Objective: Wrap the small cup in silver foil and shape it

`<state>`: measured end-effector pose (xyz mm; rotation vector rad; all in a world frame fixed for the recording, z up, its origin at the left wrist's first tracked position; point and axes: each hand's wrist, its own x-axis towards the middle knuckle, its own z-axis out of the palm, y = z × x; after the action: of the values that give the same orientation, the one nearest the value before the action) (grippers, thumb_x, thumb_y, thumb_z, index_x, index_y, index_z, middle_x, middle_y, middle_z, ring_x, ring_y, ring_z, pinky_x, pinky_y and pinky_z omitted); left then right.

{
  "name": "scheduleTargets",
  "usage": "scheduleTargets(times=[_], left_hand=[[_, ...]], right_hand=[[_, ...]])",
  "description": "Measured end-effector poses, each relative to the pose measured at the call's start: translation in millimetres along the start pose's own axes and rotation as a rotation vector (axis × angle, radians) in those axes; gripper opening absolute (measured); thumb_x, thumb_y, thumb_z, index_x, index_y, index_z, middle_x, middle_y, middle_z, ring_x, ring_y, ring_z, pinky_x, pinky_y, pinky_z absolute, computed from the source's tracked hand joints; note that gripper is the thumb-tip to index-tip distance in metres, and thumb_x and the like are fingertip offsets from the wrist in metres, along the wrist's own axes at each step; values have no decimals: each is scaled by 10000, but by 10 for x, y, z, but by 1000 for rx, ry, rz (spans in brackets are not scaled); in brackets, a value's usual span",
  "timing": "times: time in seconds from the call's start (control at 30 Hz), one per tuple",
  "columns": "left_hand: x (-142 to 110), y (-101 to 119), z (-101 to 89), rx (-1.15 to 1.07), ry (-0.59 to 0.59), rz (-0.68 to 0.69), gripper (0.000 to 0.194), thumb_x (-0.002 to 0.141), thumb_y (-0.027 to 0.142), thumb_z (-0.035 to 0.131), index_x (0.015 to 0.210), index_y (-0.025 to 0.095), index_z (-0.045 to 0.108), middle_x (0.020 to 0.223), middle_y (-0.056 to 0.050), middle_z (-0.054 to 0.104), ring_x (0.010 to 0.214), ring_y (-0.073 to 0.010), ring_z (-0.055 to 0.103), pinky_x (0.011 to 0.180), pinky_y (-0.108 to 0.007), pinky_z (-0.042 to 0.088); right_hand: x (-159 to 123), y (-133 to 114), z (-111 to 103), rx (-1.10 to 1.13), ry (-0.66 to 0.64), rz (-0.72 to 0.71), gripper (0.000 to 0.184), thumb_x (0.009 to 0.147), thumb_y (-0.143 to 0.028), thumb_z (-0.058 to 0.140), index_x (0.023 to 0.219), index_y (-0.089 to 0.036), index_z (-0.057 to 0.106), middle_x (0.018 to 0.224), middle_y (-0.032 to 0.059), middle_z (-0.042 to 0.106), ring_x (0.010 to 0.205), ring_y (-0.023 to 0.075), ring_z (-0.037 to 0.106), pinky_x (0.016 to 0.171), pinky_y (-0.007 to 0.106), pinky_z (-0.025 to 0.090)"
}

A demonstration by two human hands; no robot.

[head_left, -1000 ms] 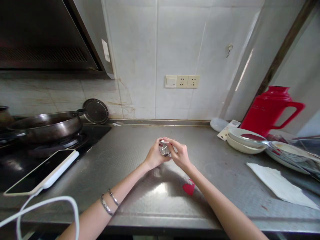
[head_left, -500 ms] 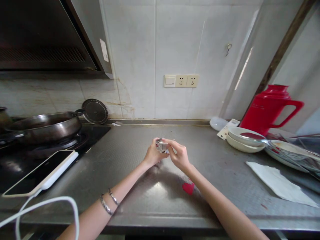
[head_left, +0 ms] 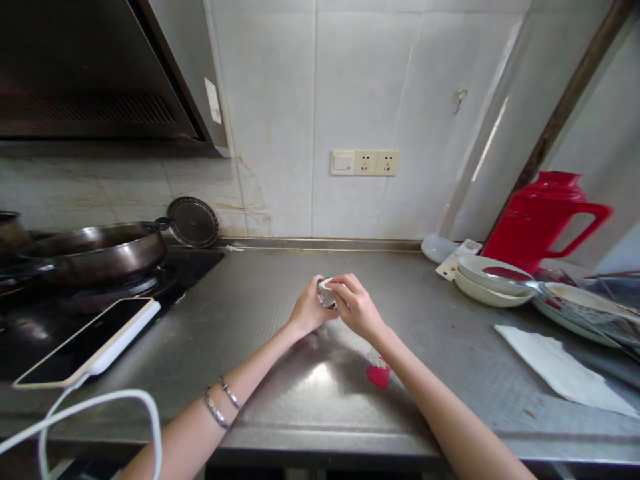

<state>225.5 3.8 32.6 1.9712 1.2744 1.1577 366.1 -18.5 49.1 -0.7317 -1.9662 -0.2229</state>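
Observation:
Over the middle of the steel counter [head_left: 260, 280], my left hand [head_left: 309, 310] is closed around a small round cup [head_left: 327, 302] that looks like clear glass. Its open top faces me. My right hand [head_left: 356, 303] reaches over the cup's rim from the right, fingers pinched on a small white piece [head_left: 326, 283] that looks like paper or tissue. The right fingers hide part of the cup and of the white piece. A red patch [head_left: 379, 375] lies on the counter beside my right forearm.
At left, a steel pan [head_left: 107, 247] sits on the black stove and a phone [head_left: 85, 343] with a white cable lies near its edge. At right stand a red thermos jug [head_left: 535, 217], stacked bowls [head_left: 493, 293], a patterned plate [head_left: 565, 317] and a white napkin [head_left: 563, 370].
My right fingers have moved in over the cup's mouth, bringing the white piece to its far rim. The cup stays in my left hand, and the view has shifted slightly.

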Motion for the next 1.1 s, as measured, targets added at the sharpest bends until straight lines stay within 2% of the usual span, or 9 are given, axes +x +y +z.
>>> scheduleTargets(times=[0.13, 0.27, 0.47, 0.53, 0.6, 0.7, 0.77, 0.93, 1.1], left_hand=[[20, -32, -10, 18, 17, 13, 727, 533, 293, 783, 1159, 201, 424, 1002, -56, 657, 888, -223, 629, 745, -312, 465], [21, -47, -18, -15, 26, 32, 651, 542, 246, 766, 1113, 208, 456, 933, -25, 660, 840, -198, 629, 733, -298, 476], [28, -92, -14, -132, -28, -41, 692, 576, 261, 752, 1187, 206, 430, 850, 3, 646, 641, -142, 601, 475, -209, 462], [41, -98, -12, -210, -46, -82, 718, 577, 276, 766, 1204, 207, 423, 862, -3, 646, 598, -126, 588, 394, -175, 423], [51, -83, -11, -278, -35, -97, 742, 556, 289, 798, 1196, 201, 434, 894, -21, 645, 628, -132, 595, 362, -155, 411], [43, -33, -13, -334, -25, -54, 773, 532, 294, 829, 1193, 184, 443, 964, -54, 635, 688, -143, 602, 362, -149, 427], [24, 2, -12, -371, -57, -38, 809, 532, 295, 835, 1220, 181, 426, 978, -58, 626, 654, -130, 589, 356, -153, 431], [-21, 46, -2, -389, -105, 15, 755, 549, 325, 835, 1196, 184, 472, 942, -40, 622, 644, -122, 581, 379, -158, 454], [-33, 86, 1, -393, -83, -9, 740, 535, 310, 839, 1178, 189, 494, 940, -43, 632, 695, -146, 606, 373, -147, 453]], right_hand=[[0, -33, 3, 13, -33, -37, 288, 899, -62, 415, 1034, -199, 629, 947, 101, 614, 884, 217, 533, 750, 367, 507], [-1, -65, 8, 34, -56, -60, 269, 892, -64, 416, 997, -185, 633, 912, 98, 612, 849, 212, 523, 735, 361, 492], [4, -135, -12, 179, -66, -34, 247, 911, -117, 445, 980, -219, 659, 868, 66, 624, 827, 188, 550, 735, 330, 490], [17, -126, -36, 226, -10, 19, 240, 912, -125, 453, 966, -222, 666, 892, 65, 635, 848, 179, 577, 742, 313, 497], [39, -82, -75, 221, 105, 115, 221, 916, -149, 465, 944, -217, 673, 905, 66, 641, 856, 176, 600, 749, 306, 501], [75, 30, -135, 164, 285, 285, 200, 921, -206, 486, 930, -221, 686, 911, 62, 653, 862, 180, 618, 762, 310, 499], [88, 98, -151, 162, 320, 362, 198, 917, -239, 498, 927, -226, 695, 914, 56, 662, 858, 182, 622, 760, 311, 497], [64, 104, -90, 245, 203, 359, 198, 902, -231, 506, 860, -208, 698, 866, 51, 664, 816, 173, 630, 728, 289, 501], [24, 16, -56, 189, 211, 306, 215, 901, -177, 484, 893, -210, 696, 875, 55, 654, 819, 170, 629, 727, 288, 502]])
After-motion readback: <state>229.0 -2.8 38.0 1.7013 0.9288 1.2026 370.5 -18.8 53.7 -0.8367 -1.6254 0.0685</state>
